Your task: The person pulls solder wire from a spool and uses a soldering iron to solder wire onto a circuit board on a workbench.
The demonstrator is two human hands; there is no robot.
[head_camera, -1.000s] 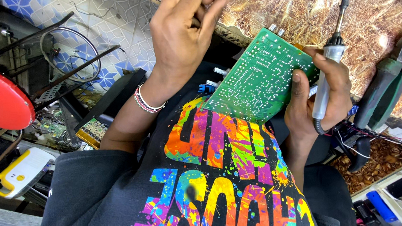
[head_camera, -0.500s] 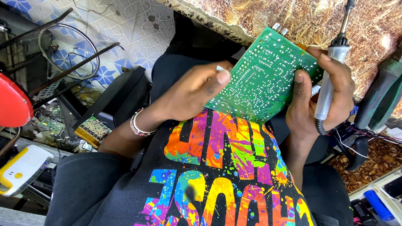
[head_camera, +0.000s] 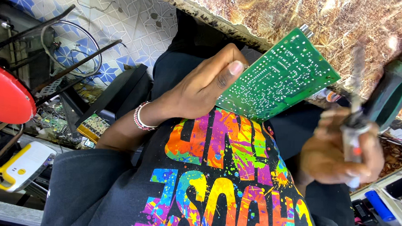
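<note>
My left hand (head_camera: 197,87), with a beaded bracelet on the wrist, grips a green circuit board (head_camera: 278,80) by its left edge, thumb on the solder side. The board tilts up toward the brown worktop (head_camera: 307,17), its solder points facing me. My right hand (head_camera: 341,150) is blurred, lower right of the board and apart from it, closed around a soldering iron (head_camera: 353,130) whose tip points up. Below both hands is my black shirt with a multicoloured print.
Green-handled pliers (head_camera: 394,91) lie at the worktop's right edge. On the left are a red round object (head_camera: 5,93), a white and yellow device (head_camera: 21,165), wire loops and a small circuit board (head_camera: 90,125) on the floor. A blue cylinder (head_camera: 379,205) sits at lower right.
My left hand came down from the worktop and took the board's left edge. My right hand let go of the board's right edge and dropped away to the lower right with the soldering iron.
</note>
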